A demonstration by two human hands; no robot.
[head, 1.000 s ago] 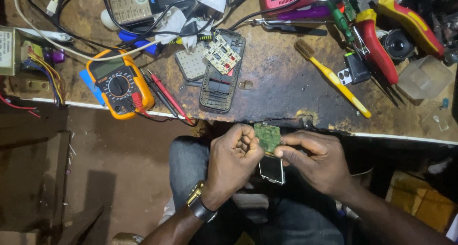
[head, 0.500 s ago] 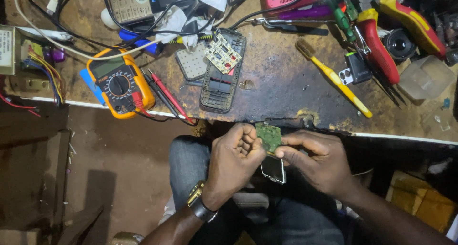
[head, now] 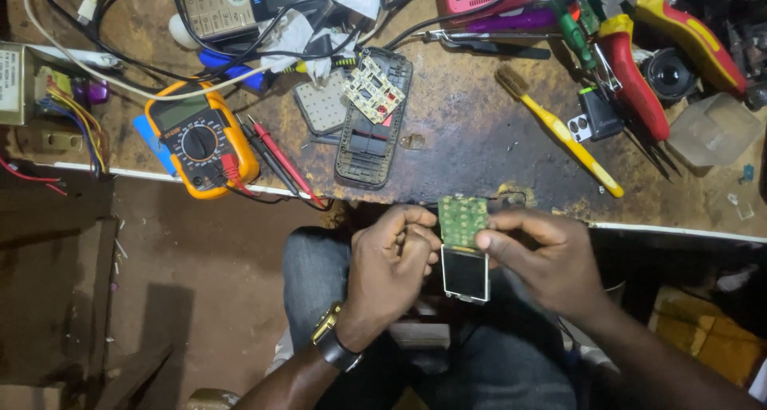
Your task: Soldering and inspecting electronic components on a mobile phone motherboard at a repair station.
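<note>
workbench [head: 479, 138] | multimeter [head: 200, 142] | toothbrush [head: 559, 130] | phone shell [head: 371, 122] | pliers [head: 639, 74]

overall light: pretty dim, warm yellowish cast hanging over everything
brightest zone: light is landing on the top of the workbench [head: 479, 130], coming from somewhere above it
dark zones: floor at lower left and the right edge are sinking into near black, detail is getting lost there
glare: small screen [head: 465, 272] under the green circuit board [head: 462, 220] is catching a pale sheen; the clear plastic box [head: 713, 129] is glowing a bit too
shadows: soft ones are pooling under the bench lip, around the left hand [head: 390, 270] and right hand [head: 547, 258]
sharpness: center is looking crisp, corners are going soft and noisy
distortion: bench edge is bowing slightly, wide lens
</note>
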